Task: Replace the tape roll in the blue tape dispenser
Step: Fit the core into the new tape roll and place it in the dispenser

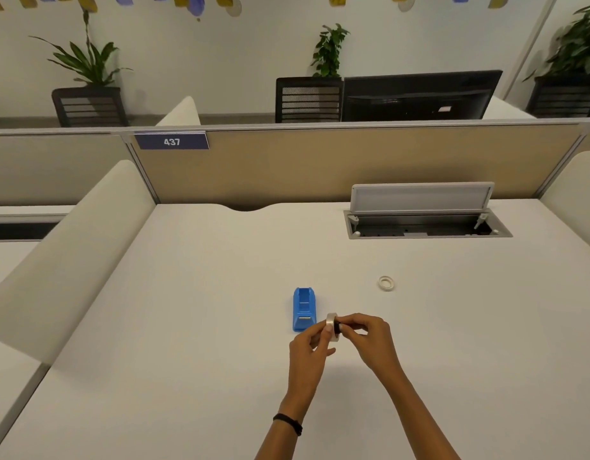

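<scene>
The blue tape dispenser (304,308) stands on the white desk (220,327), its roll bay empty. Just right of its near end I hold a pale tape roll (332,327) on edge above the desk. My left hand (311,345) pinches the roll's rim from the left. My right hand (366,336) grips a small dark hub (338,327) at the roll's centre from the right. A thin, nearly used-up tape ring (386,282) lies flat on the desk further back right.
An open cable tray with a raised lid (423,214) is set into the desk at the back right. A beige partition (320,161) bounds the far edge. Cushioned side dividers (71,254) flank the desk.
</scene>
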{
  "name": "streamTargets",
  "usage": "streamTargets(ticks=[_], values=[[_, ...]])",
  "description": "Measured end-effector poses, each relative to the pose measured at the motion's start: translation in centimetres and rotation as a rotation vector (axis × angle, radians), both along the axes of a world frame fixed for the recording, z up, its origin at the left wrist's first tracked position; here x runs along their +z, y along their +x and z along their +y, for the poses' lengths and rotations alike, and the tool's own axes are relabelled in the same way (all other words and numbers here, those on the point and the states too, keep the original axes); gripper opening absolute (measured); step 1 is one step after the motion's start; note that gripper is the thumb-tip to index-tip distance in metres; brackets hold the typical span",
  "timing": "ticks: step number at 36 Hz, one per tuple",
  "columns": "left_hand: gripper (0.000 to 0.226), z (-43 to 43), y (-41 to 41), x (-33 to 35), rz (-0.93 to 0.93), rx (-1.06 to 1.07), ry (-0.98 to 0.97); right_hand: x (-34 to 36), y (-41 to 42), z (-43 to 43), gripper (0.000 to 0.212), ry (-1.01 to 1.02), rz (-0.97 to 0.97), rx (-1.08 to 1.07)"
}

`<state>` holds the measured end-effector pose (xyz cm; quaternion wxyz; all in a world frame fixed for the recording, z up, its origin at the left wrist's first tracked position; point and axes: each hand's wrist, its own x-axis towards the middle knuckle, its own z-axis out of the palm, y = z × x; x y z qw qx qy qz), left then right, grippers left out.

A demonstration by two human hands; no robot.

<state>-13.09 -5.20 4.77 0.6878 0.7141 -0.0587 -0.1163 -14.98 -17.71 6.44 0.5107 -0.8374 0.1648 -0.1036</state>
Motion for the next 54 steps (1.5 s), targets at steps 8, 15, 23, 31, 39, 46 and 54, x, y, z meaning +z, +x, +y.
streamTargets(ticks=[8,15,23,31,39,46,54], values=[[0.016,0.6,0.6,-0.7,0.036,0.048,-0.015,-1.0,0.5,0.5,0.019,0.069,0.01,0.055],[0.016,1.8,1.9,-1.3,0.048,0.106,-0.029,-0.7,1.6,1.9,0.039,0.165,0.079,0.218],[0.016,1.8,4.7,-2.0,-0.035,0.071,0.01,-1.8,4.9,2.6,0.045,-0.036,0.015,0.297],[0.016,1.9,8.7,-2.6,-0.09,0.012,0.046,-2.7,9.5,1.3,0.04,-0.055,0.006,0.347],[0.025,3.6,11.8,-5.3,-0.083,0.009,0.134,-4.3,12.7,0.2,0.048,-0.072,0.092,0.32],[0.03,4.9,12.4,-7.1,-0.006,-0.207,0.227,-5.3,13.7,-0.1,0.052,-0.126,0.165,0.326],[0.075,5.2,12.5,-7.5,0.007,-0.435,0.288,-5.2,14.1,0.2,0.048,-0.129,0.197,0.343]])
